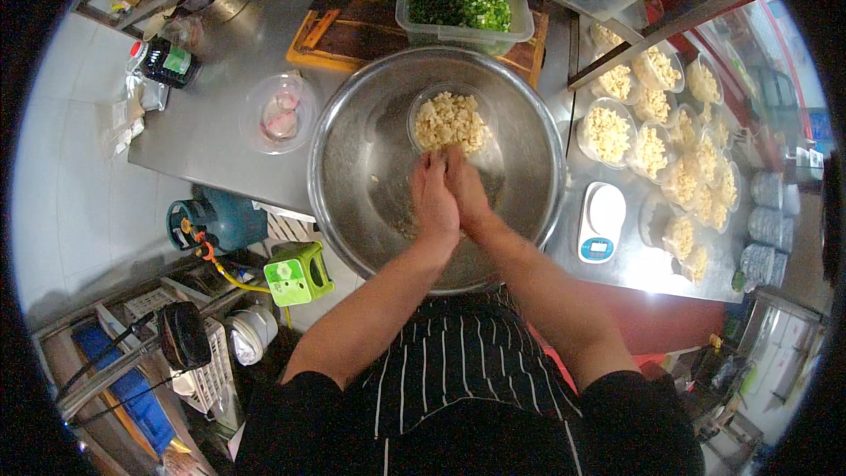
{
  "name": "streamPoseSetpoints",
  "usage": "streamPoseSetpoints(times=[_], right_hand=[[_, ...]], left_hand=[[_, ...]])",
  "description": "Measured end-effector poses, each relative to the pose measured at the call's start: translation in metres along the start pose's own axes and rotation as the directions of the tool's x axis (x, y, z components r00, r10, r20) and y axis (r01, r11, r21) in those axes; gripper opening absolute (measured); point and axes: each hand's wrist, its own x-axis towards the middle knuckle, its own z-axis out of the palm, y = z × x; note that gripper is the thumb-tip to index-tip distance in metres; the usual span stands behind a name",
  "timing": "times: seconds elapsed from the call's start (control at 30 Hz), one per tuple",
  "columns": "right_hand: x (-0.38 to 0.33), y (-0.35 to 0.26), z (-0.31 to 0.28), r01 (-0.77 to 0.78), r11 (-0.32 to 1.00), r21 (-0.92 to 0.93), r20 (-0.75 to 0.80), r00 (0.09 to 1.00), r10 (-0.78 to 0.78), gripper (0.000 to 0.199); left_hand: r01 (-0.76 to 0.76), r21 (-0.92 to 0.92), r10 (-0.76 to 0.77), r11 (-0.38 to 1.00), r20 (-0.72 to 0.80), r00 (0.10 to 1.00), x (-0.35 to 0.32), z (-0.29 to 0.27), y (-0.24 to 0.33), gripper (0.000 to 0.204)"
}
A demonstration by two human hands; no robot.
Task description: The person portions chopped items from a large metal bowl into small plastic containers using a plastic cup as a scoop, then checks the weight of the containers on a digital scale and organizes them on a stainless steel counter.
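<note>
My left hand and my right hand are pressed side by side over a wide steel basin. Their fingers are drawn together and point away from me, at the near edge of a clear round bowl inside the basin. Pale, chopped food pieces fill that bowl. Both hands look closed; whatever lies between the palms and fingers is hidden. A few small crumbs stick to the basin's bottom.
Many clear bowls of pale pieces crowd the right counter beside a white kitchen scale. Behind the basin are a wooden board and a tub of chopped greens. To the left sits a bowl with pinkish contents.
</note>
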Motion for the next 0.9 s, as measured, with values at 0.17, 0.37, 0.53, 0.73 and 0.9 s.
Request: streamPoseSetpoints(times=[0.17,0.37,0.53,0.73,0.9], right_hand=[[0.057,-0.009,-0.052,0.419,0.753,-0.508,-0.083,0.846,-0.527,0.036],[0.024,0.019,-0.084,-0.094,0.823,-0.560,0.067,0.985,0.157,0.033],[-0.011,0.076,-0.005,0.312,0.717,-0.624,0.476,0.879,0.032,0.048],[-0.068,0.056,0.000,0.141,0.896,-0.421,0.562,0.816,0.135,0.046],[-0.047,0.065,-0.029,0.152,0.823,-0.547,0.511,0.839,0.184,0.043]], left_hand=[[-0.271,0.383,0.193,0.883,0.230,0.954,0.062,0.028,0.032,0.048],[-0.144,0.881,0.207,0.450,0.053,0.977,0.096,-0.107,0.009,0.059],[-0.200,0.979,0.033,0.025,0.199,0.979,0.068,-0.114,-0.040,0.070],[-0.018,0.946,-0.448,0.324,0.171,0.878,-0.008,-0.098,-0.066,0.064],[0.627,0.346,-0.676,0.698,0.027,0.737,-0.001,-0.108,-0.065,0.043]])
